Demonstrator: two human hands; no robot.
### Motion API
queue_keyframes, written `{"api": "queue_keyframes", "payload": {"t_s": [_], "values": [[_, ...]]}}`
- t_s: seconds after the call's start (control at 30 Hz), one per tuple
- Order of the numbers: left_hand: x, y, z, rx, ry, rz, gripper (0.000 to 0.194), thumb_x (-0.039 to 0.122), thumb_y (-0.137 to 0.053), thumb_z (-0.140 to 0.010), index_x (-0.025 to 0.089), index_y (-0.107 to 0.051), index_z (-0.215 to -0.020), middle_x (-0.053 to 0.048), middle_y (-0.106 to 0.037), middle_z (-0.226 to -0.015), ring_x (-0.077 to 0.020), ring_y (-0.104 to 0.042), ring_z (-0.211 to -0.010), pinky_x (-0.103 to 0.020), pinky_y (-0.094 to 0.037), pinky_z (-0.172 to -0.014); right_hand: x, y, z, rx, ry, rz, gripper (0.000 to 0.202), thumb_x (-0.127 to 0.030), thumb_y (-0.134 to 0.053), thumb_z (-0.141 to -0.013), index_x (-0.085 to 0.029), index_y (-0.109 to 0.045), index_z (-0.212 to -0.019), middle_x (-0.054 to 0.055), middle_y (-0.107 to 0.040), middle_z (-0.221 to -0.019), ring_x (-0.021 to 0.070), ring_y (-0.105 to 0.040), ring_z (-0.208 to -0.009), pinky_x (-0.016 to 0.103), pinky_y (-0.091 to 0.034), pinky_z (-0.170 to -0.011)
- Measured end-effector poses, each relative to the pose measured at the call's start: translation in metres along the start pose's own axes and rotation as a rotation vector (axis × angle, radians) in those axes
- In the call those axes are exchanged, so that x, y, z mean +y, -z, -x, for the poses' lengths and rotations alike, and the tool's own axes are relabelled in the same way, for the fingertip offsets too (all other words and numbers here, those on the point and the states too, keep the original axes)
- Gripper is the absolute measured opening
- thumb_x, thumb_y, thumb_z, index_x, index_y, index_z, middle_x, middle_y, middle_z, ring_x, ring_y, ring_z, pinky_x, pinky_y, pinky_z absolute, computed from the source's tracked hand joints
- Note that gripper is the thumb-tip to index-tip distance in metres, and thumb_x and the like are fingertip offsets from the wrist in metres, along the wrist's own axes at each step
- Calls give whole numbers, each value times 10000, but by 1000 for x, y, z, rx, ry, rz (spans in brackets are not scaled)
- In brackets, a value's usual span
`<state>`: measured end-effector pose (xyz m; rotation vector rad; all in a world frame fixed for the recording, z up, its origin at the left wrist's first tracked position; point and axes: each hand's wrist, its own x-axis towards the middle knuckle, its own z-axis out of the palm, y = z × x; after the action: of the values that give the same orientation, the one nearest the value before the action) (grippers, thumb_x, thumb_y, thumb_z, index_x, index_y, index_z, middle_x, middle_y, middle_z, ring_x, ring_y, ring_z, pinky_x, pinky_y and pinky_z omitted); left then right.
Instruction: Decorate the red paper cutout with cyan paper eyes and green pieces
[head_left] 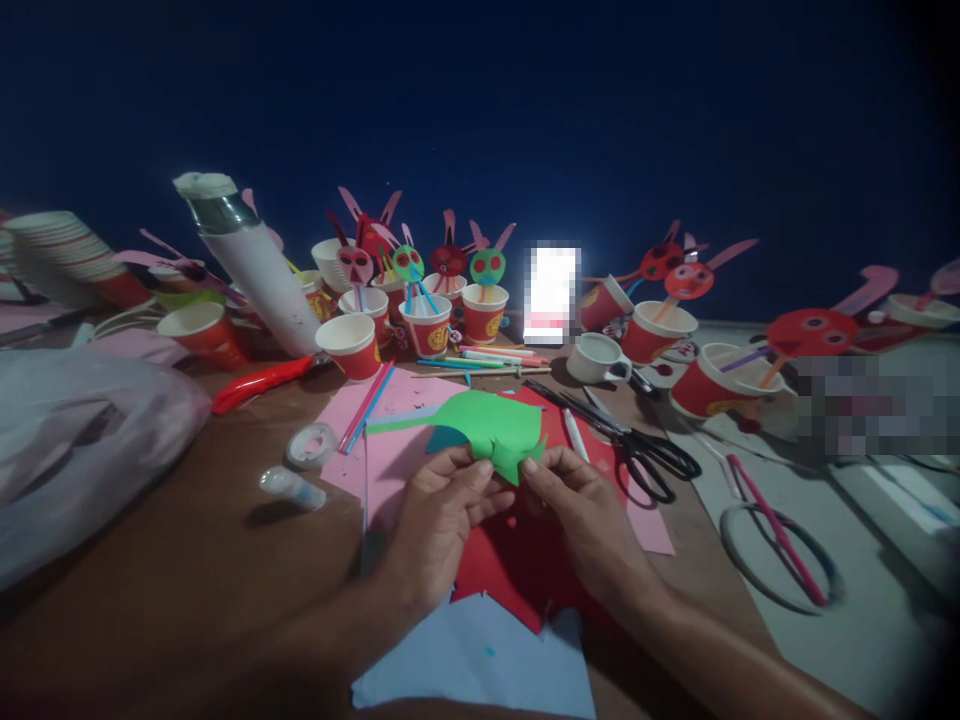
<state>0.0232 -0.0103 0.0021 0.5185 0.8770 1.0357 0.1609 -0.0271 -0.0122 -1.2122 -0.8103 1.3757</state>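
Observation:
A piece of bright green paper [495,420], bent and with cut edges, is held up over the table between my two hands. My left hand [450,500] pinches its lower left edge between thumb and fingers. On the other side, my right hand [574,495] grips the lower right corner near a small pointed flap. A narrow green strip trails off to the left. Below lie sheets of red paper [502,570], pink paper [397,395] and pale blue paper [480,660].
Black-handled scissors [652,450] lie right of my hands. Left are a tape roll [311,445], a glue bottle [292,488] and a plastic bag [90,440]. Behind stand red paper cups [351,350] with rabbit-like paper faces, a white mug [596,358] and a tilted flask [251,265].

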Motion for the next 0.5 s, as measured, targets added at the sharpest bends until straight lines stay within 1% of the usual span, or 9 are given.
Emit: {"api": "queue_keyframes", "payload": {"t_s": [0.17, 0.27, 0.37, 0.43, 0.5], "values": [[0, 0, 0, -22, 14, -4, 253, 230, -751, -687, 130, -620, -879, -52, -686, -863, -150, -651, -781, -280, -542, -748, 0, -1, -1, -1, -10, -15, 304, -416, -727, -709, -178, -538, -705, -58, -515, -537, 84, -444, -497, 207, -381, -487], [0, -1, 1, -43, 8, 19, 246, 217, -739, -695, 137, -626, -899, -50, -689, -879, -151, -651, -792, -280, -538, -755, 1, -1, -1, -25, -13, -40, 295, -424, -713, -724, -176, -568, -793, -40, -549, -611, 94, -475, -530, 226, -423, -516], [0, -3, 3, -84, -9, 40, 250, 174, -698, -723, 139, -609, -954, -59, -686, -927, -161, -653, -840, -291, -528, -794, 2, -2, -1, -51, -1, -77, 272, -417, -688, -754, -181, -580, -837, -22, -583, -700, 101, -515, -580, 235, -448, -556], [0, -4, 4, -114, -22, 42, 253, 150, -672, -740, 135, -589, -979, -65, -679, -950, -165, -648, -872, -305, -514, -835, 2, -3, 0, -44, 5, -84, 255, -403, -690, -757, -190, -581, -843, -30, -582, -689, 99, -522, -579, 229, -442, -561], [0, -4, 4, -122, -30, 37, 253, 140, -661, -748, 131, -572, -985, -69, -670, -963, -167, -642, -892, -315, -501, -861, 1, -4, 1, -30, 5, -78, 245, -396, -694, -754, -198, -583, -849, -46, -558, -627, 99, -513, -549, 226, -429, -547]]}}
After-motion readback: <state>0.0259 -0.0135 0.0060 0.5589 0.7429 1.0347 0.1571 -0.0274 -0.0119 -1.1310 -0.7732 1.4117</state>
